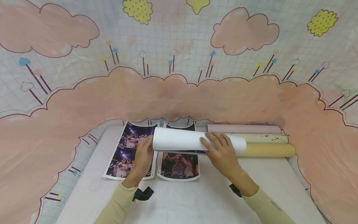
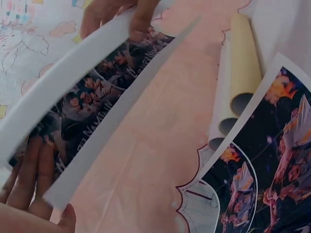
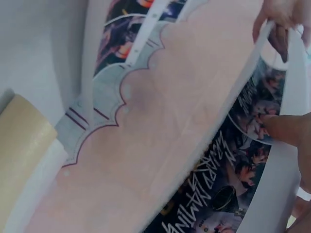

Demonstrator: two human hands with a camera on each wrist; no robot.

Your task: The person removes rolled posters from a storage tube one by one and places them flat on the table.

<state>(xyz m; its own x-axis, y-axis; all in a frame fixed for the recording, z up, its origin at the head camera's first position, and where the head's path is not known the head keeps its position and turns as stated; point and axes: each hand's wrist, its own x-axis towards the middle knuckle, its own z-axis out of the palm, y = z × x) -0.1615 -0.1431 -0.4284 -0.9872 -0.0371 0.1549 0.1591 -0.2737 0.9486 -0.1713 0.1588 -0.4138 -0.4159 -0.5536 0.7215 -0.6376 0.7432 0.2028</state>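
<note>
Both hands hold a partly rolled poster (image 1: 179, 140) above the table, its white back outward. Dark printed pictures with white lettering line the inside of the curl (image 2: 92, 107). My left hand (image 1: 142, 157) grips the left end; in the left wrist view its fingers (image 2: 31, 170) reach inside against the print, with the thumb near the loose white edge. Toward the other end, my right hand (image 1: 221, 152) holds the poster with fingers spread over the white back. One digit of it lies on the printed side in the right wrist view.
Two printed posters lie behind and below the held one: a left one (image 1: 121, 158) with group photos and a middle one (image 1: 179, 166), both with curling edges. At the right lie yellow (image 1: 268, 150), cream (image 1: 260, 137) and pinkish (image 1: 243, 128) rolls on the white table (image 1: 179, 202).
</note>
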